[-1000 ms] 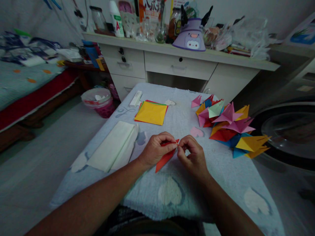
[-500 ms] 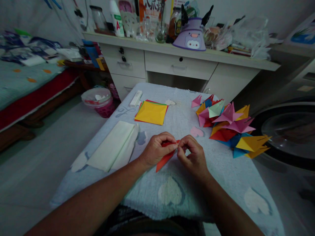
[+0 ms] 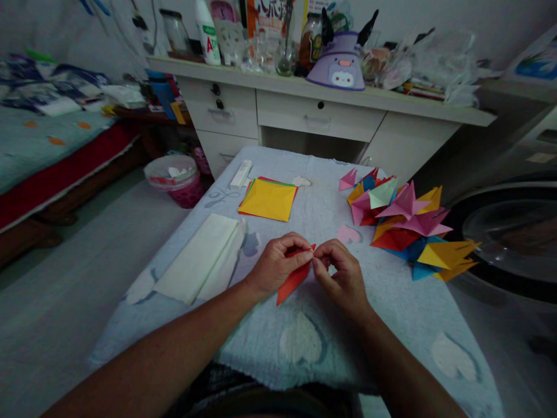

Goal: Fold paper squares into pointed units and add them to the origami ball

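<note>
Both hands meet over the middle of the small table [image 3: 391, 313], which is covered with a pale blue towel. My left hand [image 3: 275, 267] is closed around a folded red paper piece [image 3: 292, 281], thumb on top. The fingertips of my right hand [image 3: 342, 277] pinch the upper tip of the same red piece. A stack of flat coloured paper squares [image 3: 267, 199], yellow on top, lies beyond my hands. To the right sits a pile of folded paper shapes [image 3: 402, 223] in pink, yellow, red, blue and green.
A folded white cloth [image 3: 204, 259] lies on the table's left part, a white tube [image 3: 241, 173] at its far edge. Behind stands a white desk [image 3: 317, 116] crowded with bottles and jars. A bed [image 3: 47, 151] is at left, a pink bin [image 3: 176, 180] on the floor.
Almost nothing differs. My fingers have shifted very slightly on the red piece's tip, and the view has moved a touch.
</note>
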Tool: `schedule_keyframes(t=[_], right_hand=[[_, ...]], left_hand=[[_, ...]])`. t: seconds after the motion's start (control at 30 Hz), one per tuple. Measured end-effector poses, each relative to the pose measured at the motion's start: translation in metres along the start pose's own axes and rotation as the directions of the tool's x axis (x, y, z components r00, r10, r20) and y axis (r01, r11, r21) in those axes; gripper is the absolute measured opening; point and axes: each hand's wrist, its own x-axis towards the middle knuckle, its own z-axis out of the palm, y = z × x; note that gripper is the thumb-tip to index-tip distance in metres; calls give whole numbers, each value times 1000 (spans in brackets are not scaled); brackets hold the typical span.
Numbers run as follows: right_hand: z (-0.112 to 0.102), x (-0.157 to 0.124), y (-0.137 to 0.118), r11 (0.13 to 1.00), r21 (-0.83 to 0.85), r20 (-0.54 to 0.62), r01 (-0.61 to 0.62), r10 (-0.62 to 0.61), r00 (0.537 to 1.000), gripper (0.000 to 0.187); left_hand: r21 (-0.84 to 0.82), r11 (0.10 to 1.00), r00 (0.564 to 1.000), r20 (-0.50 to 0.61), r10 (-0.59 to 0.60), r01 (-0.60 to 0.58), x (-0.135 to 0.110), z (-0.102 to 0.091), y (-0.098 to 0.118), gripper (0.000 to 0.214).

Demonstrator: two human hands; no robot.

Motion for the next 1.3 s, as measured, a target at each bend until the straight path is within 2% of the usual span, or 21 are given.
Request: schedule_keyframes(t=[0.33, 0.57, 0.7, 0.9, 1.13, 1.23, 1.3], right_hand=[[0, 1, -1, 999, 48, 26, -11, 9, 1000, 9], [-2, 0, 6, 970, 186, 27, -157, 154, 988, 7], [-2, -1, 8, 928, 279, 57, -249, 243, 968, 7], [0, -2, 5, 893, 343, 98, -292, 275, 956, 10], [0, 0, 8, 885, 338, 88, -320, 309, 947, 12], [-1, 0, 9, 876, 349, 88, -332, 322, 943, 15], [-2, 0, 10, 876, 345, 84, -337, 329, 941, 17]], left_hand=[[65, 998, 1000, 6, -25, 25, -1, 0, 1, 11], [-30, 992, 993, 30, -118, 119, -1, 1, 2, 19], [17, 987, 986, 33, -163, 162, 0, 2, 3, 16], [56, 985, 986, 17, -166, 165, 1, 2, 4, 16], [140, 987, 996, 35, -82, 76, 2, 2, 4, 9], [116, 989, 995, 37, -95, 90, 1, 3, 5, 10], [79, 991, 994, 21, -106, 104, 0, 4, 5, 19]])
